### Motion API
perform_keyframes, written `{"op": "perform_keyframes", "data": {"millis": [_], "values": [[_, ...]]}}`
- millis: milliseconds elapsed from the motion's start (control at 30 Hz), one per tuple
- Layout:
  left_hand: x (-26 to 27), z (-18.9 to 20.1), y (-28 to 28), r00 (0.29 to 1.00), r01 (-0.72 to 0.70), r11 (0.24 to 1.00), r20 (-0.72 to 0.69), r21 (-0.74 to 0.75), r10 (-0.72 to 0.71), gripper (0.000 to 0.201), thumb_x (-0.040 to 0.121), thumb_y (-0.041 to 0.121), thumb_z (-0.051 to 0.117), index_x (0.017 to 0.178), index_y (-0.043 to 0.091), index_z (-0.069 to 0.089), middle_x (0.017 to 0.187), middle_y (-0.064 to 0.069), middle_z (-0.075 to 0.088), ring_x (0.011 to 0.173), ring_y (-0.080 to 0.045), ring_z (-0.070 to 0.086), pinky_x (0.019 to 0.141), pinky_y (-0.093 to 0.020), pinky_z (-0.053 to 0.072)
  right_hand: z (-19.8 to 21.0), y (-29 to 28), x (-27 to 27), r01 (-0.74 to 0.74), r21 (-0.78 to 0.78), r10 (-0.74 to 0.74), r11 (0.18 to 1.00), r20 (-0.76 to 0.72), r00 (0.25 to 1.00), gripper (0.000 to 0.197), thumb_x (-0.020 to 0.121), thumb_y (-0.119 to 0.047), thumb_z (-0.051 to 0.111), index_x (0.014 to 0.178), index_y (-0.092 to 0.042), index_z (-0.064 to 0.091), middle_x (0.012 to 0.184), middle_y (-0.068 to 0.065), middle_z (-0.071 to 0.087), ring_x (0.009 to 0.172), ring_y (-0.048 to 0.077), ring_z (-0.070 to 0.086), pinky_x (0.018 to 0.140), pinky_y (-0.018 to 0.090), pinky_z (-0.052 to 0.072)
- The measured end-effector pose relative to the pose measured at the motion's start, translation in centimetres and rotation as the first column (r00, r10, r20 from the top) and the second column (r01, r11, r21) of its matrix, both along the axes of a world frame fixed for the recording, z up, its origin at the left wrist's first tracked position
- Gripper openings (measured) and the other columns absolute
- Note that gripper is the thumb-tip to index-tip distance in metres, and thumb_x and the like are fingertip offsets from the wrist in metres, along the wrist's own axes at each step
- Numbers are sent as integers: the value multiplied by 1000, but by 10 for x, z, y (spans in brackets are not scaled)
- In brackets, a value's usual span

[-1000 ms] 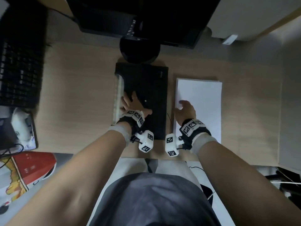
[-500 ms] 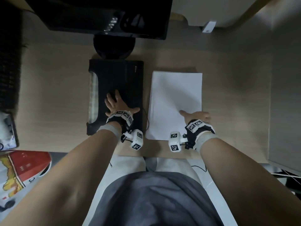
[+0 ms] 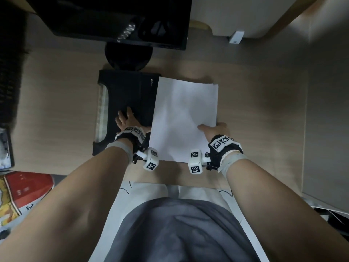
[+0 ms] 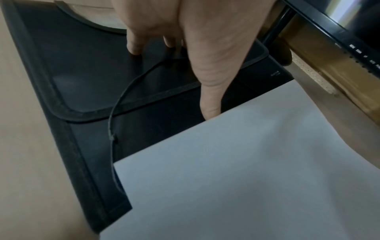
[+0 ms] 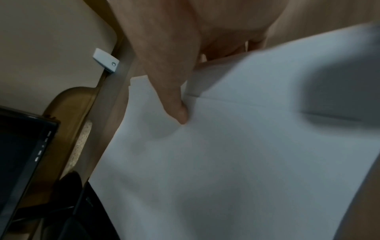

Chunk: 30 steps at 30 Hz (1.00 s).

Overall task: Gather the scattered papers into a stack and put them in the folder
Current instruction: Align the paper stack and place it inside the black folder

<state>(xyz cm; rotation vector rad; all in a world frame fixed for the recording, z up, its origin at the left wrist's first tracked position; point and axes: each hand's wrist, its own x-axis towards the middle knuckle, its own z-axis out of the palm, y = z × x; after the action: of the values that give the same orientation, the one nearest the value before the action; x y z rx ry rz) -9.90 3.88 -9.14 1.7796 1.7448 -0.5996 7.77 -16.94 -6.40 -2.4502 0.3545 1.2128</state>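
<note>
Papers point(image 3: 184, 118), gathered into one white stack, are pinched at their right edge by the right hand point(image 3: 215, 130), thumb point(image 5: 174, 104) on top and the other fingers underneath. The stack's left edge overlaps the right side of the black folder point(image 3: 130, 95), just beside the left hand point(image 3: 126, 120). That hand lies with fingers spread and fairly straight, pressing down on the folder and gripping nothing; its thumb tip point(image 4: 209, 112) touches the stack's left edge. A thin black cord point(image 4: 121, 97) loops across the folder's flap beneath that hand.

Everything sits on a pale wood-grain desk point(image 3: 56, 103). Beyond the left hand's fingertips stands a dark monitor point(image 3: 120, 19) on a round black base point(image 3: 128, 55), which touches the folder's far edge. Beyond the right hand, at the desk's back edge, a small white device point(image 3: 236, 36) sits against a light wall panel. Bare desktop stretches well out to the right of the right hand, and a broad strip lies to the left of the folder. The desk's near edge runs just behind both wrists, above the person's lap. A red and yellow printed item point(image 3: 20, 193) lies low, off the desk, to the left of the left forearm.
</note>
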Motion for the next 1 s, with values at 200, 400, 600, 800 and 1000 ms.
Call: {"op": "perform_keyframes", "data": {"millis": [200, 400, 600, 800, 1000], "values": [[2, 5, 1, 1000, -11, 1000, 0, -25, 11, 126, 61, 43, 86, 153, 31, 0, 161, -4, -6, 148, -30, -6, 116, -60, 16, -3, 5, -3, -16, 38, 18, 999, -47, 999, 91, 44, -62, 73, 123, -19, 57, 99, 3, 69, 81, 27, 67, 84, 42, 55], [1, 3, -3, 1000, 8, 1000, -13, 1, -8, 125, 64, 45, 84, 153, 30, -2, 161, -4, -8, 148, -30, -6, 116, -60, 15, -7, 10, 5, -16, -34, 15, 999, -41, 999, 94, 67, -51, 73, 141, -2, 40, 107, 12, 60, 84, 30, 60, 84, 40, 52], [15, 13, -19, 999, -22, 1000, 43, -11, 23, 120, 68, 38, 83, 153, 30, 0, 161, -6, -9, 148, -30, -8, 117, -58, 11, -33, 3, 7, -98, 119, 94, 988, 41, 995, 97, 42, -75, 66, 121, -19, 58, 108, 0, 70, 91, 28, 67, 88, 43, 54], [29, 15, -45, 982, -64, 960, 191, 274, 11, 89, 77, 36, 65, 152, 27, 18, 160, -6, 5, 146, -28, 9, 119, -49, 14, -33, -13, 11, -125, 328, 108, 936, 69, 992, 50, 64, -62, 66, 109, -39, 61, 98, -14, 70, 87, 18, 69, 86, 43, 55], [83, -9, -40, 753, -147, 902, 545, -407, 368, 103, 45, 52, 82, 135, 13, 51, 124, -5, 65, 106, -24, 64, 94, -43, 51, 45, -24, 28, -14, 571, -37, 821, 79, 996, 27, 84, -24, 74, 110, -25, 66, 101, -8, 73, 91, 15, 70, 91, 40, 55]]}}
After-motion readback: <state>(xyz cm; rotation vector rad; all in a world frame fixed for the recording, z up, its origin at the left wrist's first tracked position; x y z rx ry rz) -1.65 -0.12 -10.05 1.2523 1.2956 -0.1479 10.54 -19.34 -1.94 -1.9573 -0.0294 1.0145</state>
